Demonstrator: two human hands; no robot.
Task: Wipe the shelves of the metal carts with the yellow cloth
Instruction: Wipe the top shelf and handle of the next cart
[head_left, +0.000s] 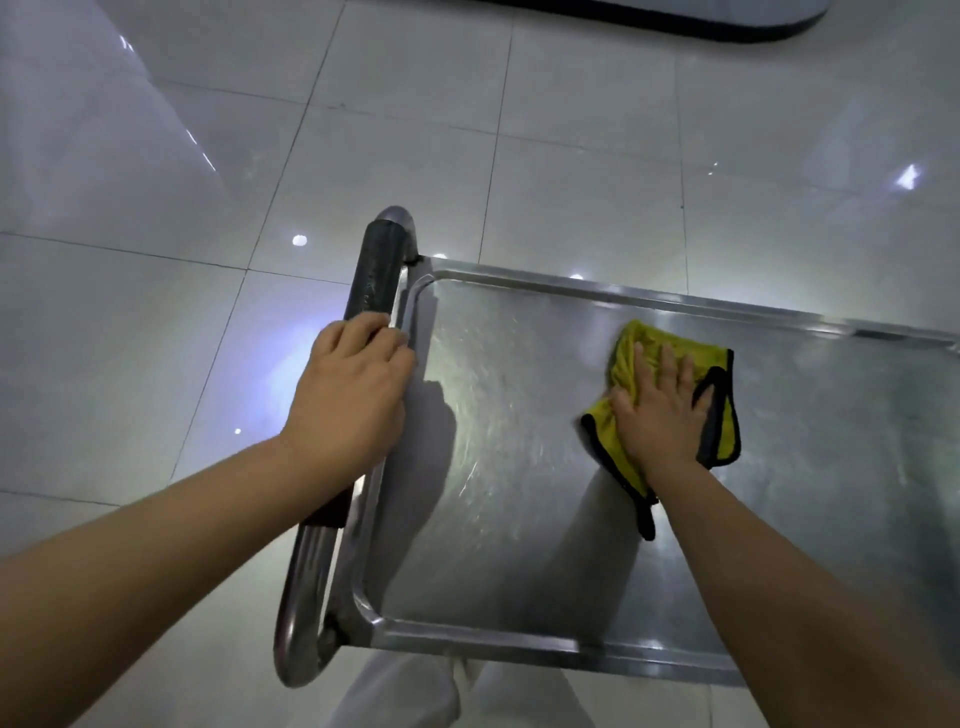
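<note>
Head view showed a steel cart shelf (519, 467) with raised rim over pale floor tiles (571, 156). Left hand (348, 400) gripped the handle (371, 275); right hand (657, 410), fingers flat, pressed the yellow cloth (631, 348) mid-shelf.

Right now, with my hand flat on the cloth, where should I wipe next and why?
Probably sweep the right hand and yellow cloth leftward across the top shelf toward the handle. The cloth sits mid-shelf, and the stretch beside the handle shows streaks. The left hand grips the handle, steadying the cart.
</note>
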